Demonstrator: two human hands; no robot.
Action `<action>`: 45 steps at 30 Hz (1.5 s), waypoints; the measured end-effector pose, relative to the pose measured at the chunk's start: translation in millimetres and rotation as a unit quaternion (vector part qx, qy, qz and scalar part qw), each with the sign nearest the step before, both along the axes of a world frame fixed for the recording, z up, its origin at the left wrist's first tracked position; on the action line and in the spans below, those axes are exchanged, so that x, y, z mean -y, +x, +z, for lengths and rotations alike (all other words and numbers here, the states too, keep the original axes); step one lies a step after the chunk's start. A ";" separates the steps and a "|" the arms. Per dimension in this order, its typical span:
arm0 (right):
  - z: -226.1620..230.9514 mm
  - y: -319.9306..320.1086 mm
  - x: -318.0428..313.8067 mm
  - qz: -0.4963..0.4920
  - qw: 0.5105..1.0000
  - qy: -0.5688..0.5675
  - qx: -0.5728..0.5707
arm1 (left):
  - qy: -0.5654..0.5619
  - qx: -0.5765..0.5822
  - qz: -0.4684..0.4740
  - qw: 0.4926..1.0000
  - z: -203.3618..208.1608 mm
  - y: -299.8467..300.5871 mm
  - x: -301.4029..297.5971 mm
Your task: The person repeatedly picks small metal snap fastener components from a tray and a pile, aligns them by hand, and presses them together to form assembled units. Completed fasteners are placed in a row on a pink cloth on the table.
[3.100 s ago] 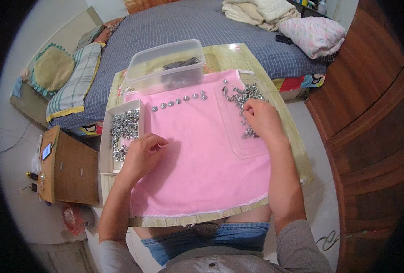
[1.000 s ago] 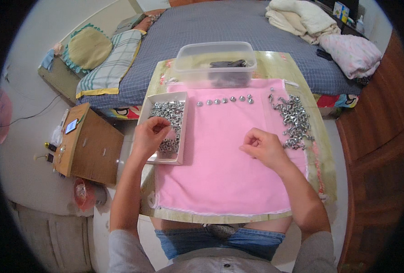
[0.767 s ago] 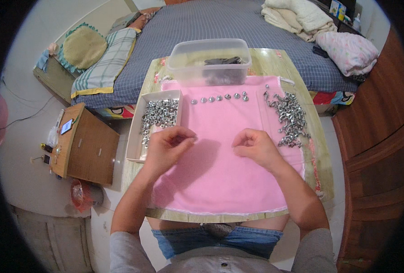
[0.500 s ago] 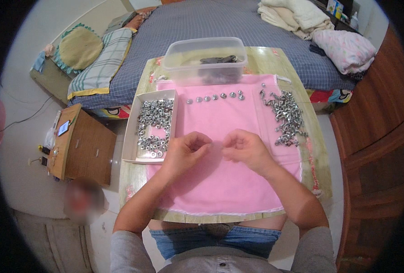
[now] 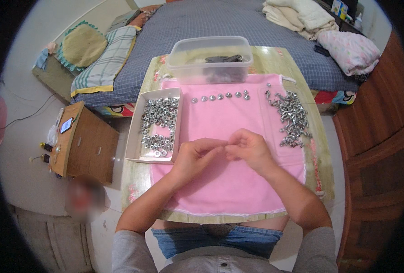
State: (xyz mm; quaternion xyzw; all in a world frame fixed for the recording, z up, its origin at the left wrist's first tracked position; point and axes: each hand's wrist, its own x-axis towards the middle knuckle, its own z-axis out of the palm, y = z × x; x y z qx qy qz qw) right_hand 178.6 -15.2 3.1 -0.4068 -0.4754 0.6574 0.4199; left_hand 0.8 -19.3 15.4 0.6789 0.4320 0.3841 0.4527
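My left hand (image 5: 196, 157) and my right hand (image 5: 248, 149) meet over the pink cloth (image 5: 211, 191), fingertips pinched together. Whatever lies between the fingers is too small and hidden to make out. To the left, a white open box (image 5: 177, 123) holds many flanged metal nuts (image 5: 160, 113). At the right, a pile of small silver bolts (image 5: 293, 118) lies on a clear flat tray or sheet (image 5: 270, 136). Beyond my hands, several bolts with nuts on them (image 5: 220, 96) stand in a row across the cloth.
A clear plastic tub (image 5: 209, 61) with dark items inside stands at the table's far edge. Behind it is a bed (image 5: 197, 22) with a blue checked cover. A wooden cabinet (image 5: 90, 145) stands on the left, dark wooden panelling (image 5: 370, 173) on the right.
My two hands have come together; the fingertips were apart and now touch. The whole view has shifted slightly to the right. The row, box and pile are otherwise the same.
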 end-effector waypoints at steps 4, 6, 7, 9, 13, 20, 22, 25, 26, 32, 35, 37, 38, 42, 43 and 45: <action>3.2 1.1 -0.5 0.008 0.999 -0.022 -0.028 | 0.025 -0.040 0.013 0.999 17.0 0.1 4.9; 5.7 3.0 -0.5 0.018 0.999 -0.031 -0.007 | 0.052 -0.070 0.029 0.996 26.4 -4.0 4.5; 6.6 3.8 -0.8 0.023 0.999 -0.035 0.004 | 0.073 -0.083 0.037 0.993 30.6 -12.8 1.3; 8.1 5.3 -1.1 0.017 0.999 -0.035 0.006 | 0.105 -0.097 0.071 0.987 37.7 -33.0 -7.5; 12.0 5.8 -0.9 0.018 0.999 -0.031 0.011 | 0.068 -0.169 0.175 0.968 39.1 -72.8 -31.7; 8.9 3.7 -1.7 0.023 0.999 -0.034 0.018 | 0.030 -0.269 0.149 0.951 11.9 -107.5 -59.3; 8.3 4.6 -1.8 0.027 0.999 -0.031 0.012 | 0.071 -0.327 0.134 0.933 13.3 -106.6 -61.9; 8.0 6.0 -2.0 0.026 0.999 -0.029 0.021 | 0.107 -0.375 0.118 0.913 18.3 -101.3 -62.4; 8.2 5.8 -2.0 0.028 0.999 -0.030 0.017 | 0.114 -0.386 0.115 0.908 19.2 -100.6 -61.8; 8.1 6.0 -2.0 0.028 0.999 -0.031 0.008 | 0.043 -0.211 0.180 0.960 24.5 -95.1 -50.9; 8.0 7.0 -2.4 0.028 0.999 -0.029 0.009 | -0.030 -0.014 0.113 0.993 37.1 -77.1 -30.7; 7.7 6.3 -1.9 0.030 0.999 -0.028 0.004 | -0.070 0.088 0.072 0.991 35.4 -64.0 -16.9; 8.8 5.9 -1.5 0.035 0.999 -0.027 0.000 | -0.087 0.111 0.053 0.989 35.8 -56.3 -9.4; 10.6 8.2 -0.4 0.039 0.999 -0.013 -0.006 | -0.154 0.160 0.041 0.974 24.6 -25.1 2.1; 11.2 8.1 0.2 0.041 0.999 -0.006 -0.007 | -0.164 0.174 0.042 0.970 19.4 -21.1 2.8; 12.8 7.7 1.1 0.041 0.999 -0.005 -0.003 | -0.168 0.190 0.036 0.967 9.4 -17.0 2.5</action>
